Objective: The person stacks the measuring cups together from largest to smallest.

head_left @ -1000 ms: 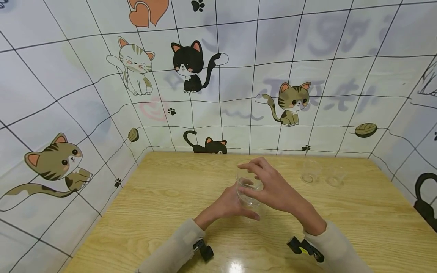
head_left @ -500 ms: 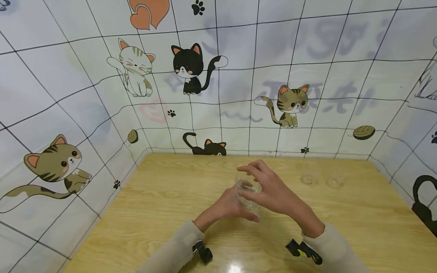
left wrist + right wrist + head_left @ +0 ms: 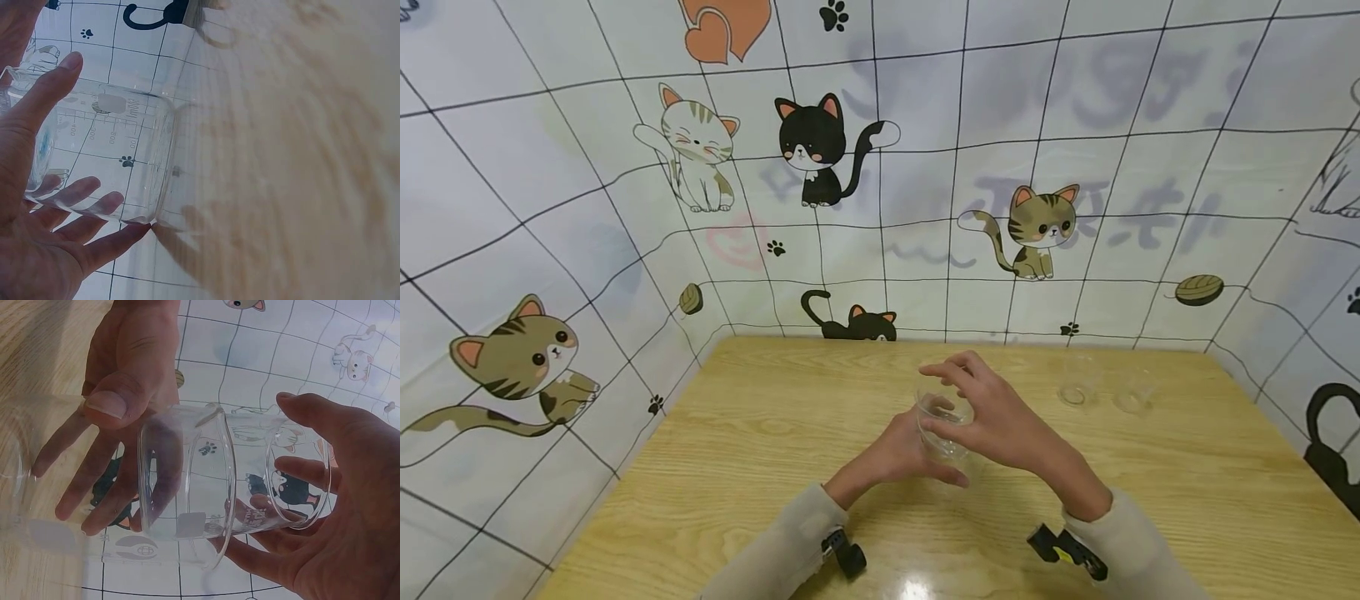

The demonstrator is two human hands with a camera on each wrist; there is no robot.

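A clear glass beaker [image 3: 112,103] with printed millilitre marks stands upright on the wooden table. My left hand [image 3: 901,450] holds it from the left, thumb on the near side and fingers on the far side. Above it is a smaller glass beaker [image 3: 256,515], its lower part sitting inside the larger one's mouth. My right hand [image 3: 996,417] grips this smaller beaker near its rim, thumb on one side and fingers curled round the other. In the right wrist view the left thumb and spread fingers show against the larger beaker's wall.
Two more clear glass beakers, a left one [image 3: 1077,387] and a right one [image 3: 1135,393], stand at the back right of the wooden table [image 3: 775,400]. A white sheet [image 3: 917,183] printed with cats and grid lines walls the table's back and sides.
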